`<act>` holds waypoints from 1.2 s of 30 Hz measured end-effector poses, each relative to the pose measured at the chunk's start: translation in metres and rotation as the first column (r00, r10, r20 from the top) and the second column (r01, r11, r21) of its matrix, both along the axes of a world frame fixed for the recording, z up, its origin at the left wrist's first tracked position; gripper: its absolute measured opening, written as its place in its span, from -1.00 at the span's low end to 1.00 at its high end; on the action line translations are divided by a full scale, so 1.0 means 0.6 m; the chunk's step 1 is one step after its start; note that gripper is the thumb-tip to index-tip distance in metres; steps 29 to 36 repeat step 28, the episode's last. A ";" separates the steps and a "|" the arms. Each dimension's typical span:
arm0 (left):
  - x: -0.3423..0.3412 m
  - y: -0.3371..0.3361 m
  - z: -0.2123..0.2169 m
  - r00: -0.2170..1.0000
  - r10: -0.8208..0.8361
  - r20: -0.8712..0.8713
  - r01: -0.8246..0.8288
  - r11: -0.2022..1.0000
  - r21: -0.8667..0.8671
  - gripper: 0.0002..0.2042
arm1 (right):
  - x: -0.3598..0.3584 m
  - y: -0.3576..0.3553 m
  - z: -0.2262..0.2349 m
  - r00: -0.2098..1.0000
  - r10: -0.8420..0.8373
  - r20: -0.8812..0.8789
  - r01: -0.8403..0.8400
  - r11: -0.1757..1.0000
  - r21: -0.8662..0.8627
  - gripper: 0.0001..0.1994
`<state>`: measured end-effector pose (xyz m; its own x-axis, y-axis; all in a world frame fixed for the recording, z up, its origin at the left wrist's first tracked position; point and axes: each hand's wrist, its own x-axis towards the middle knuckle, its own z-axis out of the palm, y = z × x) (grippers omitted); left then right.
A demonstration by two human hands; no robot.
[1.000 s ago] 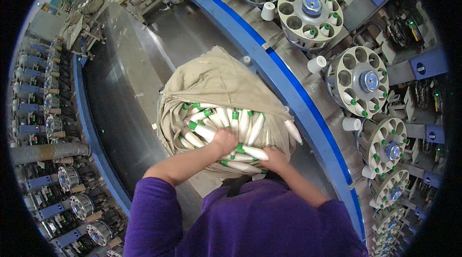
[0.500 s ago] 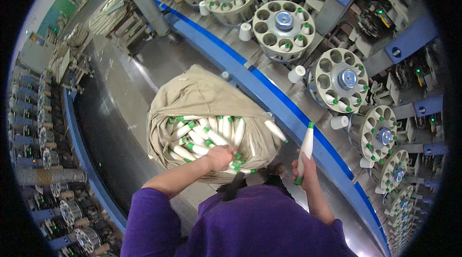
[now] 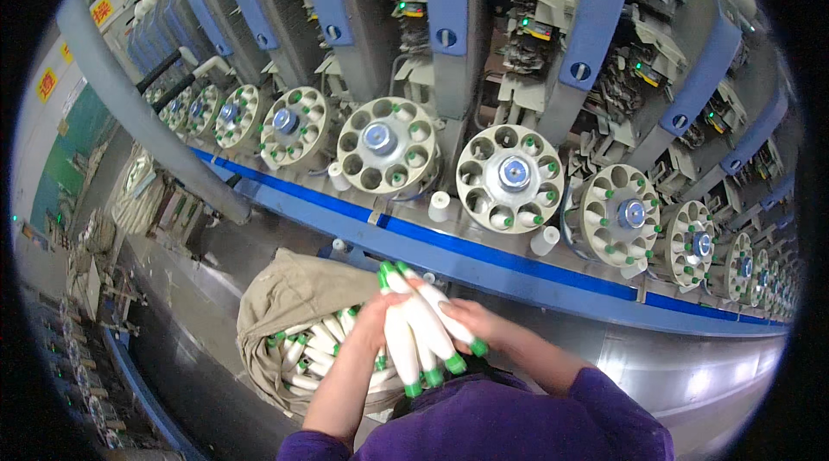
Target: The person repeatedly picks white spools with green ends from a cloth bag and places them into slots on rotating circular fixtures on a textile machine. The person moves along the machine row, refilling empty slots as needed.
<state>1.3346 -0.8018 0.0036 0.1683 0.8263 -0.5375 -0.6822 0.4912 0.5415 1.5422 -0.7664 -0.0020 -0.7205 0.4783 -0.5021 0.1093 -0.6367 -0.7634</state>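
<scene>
Both hands are together in front of me around several white yarn bobbins with green ends [image 3: 423, 327]. My left hand [image 3: 373, 325] is closed on the left side of the bunch. On the other side, my right hand [image 3: 475, 319] grips the rightmost bobbin [image 3: 445, 306], which lies slanted against the others. Parts of the fingers are hidden behind the yarn. Just left of and below the hands is a beige cloth sack [image 3: 298, 280], its mouth open. Inside it lie many more bobbins [image 3: 321, 342] of the same kind, loosely piled.
A blue machine rail [image 3: 484, 252] crosses ahead. Behind it stand round bobbin magazines [image 3: 511, 172], [image 3: 380, 137], some pockets filled and others vacant. White cones [image 3: 439, 206] sit between them. A grey post [image 3: 164, 116] slants at the left, near another sack [image 3: 136, 193].
My left hand has come up from the sack with bobbins and met my right hand, which held a single bobbin. The view has turned toward the machine, with the sack now lower left.
</scene>
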 end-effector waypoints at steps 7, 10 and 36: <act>0.045 0.262 0.174 0.957 0.168 0.235 -0.274 0.781 0.561 -0.51 | 0.181 0.190 0.101 0.862 0.053 -0.505 -0.003 0.995 0.098 -0.77; 0.087 0.316 0.230 0.951 0.292 0.103 -0.288 0.713 0.639 -0.46 | 0.306 0.258 0.122 0.331 -0.744 -0.580 0.758 0.576 -0.305 -0.82; 0.061 0.338 0.191 0.858 0.514 -0.008 -0.423 0.713 0.559 -0.45 | 0.001 0.316 0.080 0.628 -0.561 -0.540 0.769 0.557 0.315 -0.63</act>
